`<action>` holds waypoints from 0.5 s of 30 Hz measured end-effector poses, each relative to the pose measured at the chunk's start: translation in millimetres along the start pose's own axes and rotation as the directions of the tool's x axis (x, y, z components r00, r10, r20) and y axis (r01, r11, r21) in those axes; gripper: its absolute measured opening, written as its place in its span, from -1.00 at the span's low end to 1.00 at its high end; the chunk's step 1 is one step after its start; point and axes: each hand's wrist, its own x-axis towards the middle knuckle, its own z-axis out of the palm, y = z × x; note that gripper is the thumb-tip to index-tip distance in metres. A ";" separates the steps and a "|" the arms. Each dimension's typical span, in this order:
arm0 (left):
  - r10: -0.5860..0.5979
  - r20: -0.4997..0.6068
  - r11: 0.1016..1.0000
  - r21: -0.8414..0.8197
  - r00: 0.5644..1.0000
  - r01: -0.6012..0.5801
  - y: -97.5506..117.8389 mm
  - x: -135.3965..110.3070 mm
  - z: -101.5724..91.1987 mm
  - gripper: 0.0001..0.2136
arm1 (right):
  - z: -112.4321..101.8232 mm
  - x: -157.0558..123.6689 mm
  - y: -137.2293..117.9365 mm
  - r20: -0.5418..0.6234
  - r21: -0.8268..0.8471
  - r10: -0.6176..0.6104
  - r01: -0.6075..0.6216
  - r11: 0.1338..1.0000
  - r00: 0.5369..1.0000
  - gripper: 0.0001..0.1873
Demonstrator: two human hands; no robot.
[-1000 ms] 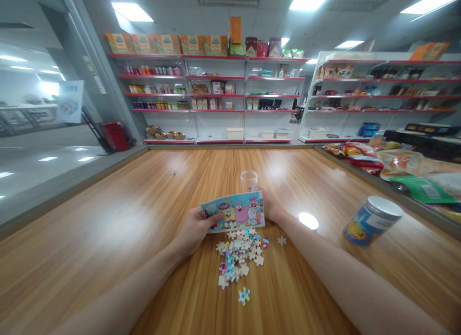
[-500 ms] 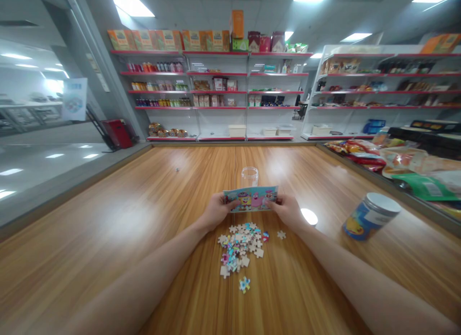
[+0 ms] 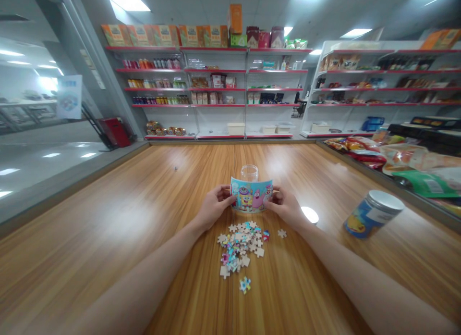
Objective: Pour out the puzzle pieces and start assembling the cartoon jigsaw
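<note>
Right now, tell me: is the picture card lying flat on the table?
No, the left hand and right hand hold the picture card upright and bowed, one at each end, beyond the loose puzzle pieces.

1. Card (image 3: 251, 195): turquoise, printed with yellow and pink cartoon figures.
2. Pieces (image 3: 239, 251), near: pale beige backs mixed with blue, pink and green print.
3. Table (image 3: 108, 239): orange-brown wood grain.
4. Can (image 3: 370, 214), right: blue with yellow print, pale grey lid.
5. Shelves (image 3: 216, 106), far: white, red edges.
6. Bag (image 3: 419, 182), right: green.
</note>
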 end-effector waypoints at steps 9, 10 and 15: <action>-0.001 -0.055 0.996 0.084 0.998 0.005 -8.0 3.2 -7.5 -0.67 | -3.3 2.8 15.3 -0.055 -0.113 0.008 -0.015 0.994 0.998 -0.77; -0.002 -0.046 0.996 0.084 0.999 0.006 -7.8 3.2 -7.9 -0.67 | -3.7 2.8 17.0 -0.055 -0.120 0.006 -0.012 0.993 0.998 -0.77; -0.013 0.001 0.995 0.096 1.000 0.013 -6.0 3.2 -9.8 -0.64 | -4.3 1.4 15.2 -0.034 -0.158 -0.005 -0.001 0.988 0.999 -0.71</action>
